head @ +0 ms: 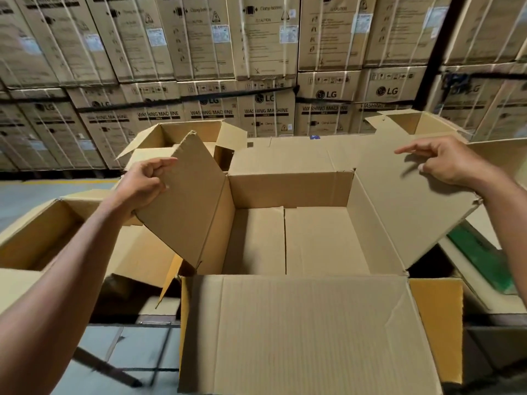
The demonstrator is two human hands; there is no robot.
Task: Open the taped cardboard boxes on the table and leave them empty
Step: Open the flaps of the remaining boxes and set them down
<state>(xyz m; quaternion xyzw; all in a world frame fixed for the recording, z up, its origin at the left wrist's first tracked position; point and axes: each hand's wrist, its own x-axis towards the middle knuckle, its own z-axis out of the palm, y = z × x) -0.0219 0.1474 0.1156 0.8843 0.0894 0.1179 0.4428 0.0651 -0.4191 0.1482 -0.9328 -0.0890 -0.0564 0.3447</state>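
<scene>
A large brown cardboard box (pixel 288 238) stood upright and empty, flaps spread, with three more opened boxes (pixel 176 138) around it.

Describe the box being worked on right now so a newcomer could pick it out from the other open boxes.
Start at the wall of stacked washing machine cartons, then drop to the nearest, middle cardboard box. Its bare floor shows inside. Unlike the open boxes beside it, both side flaps are held: the left hand grips the left flap, the right hand the right flap.
</scene>
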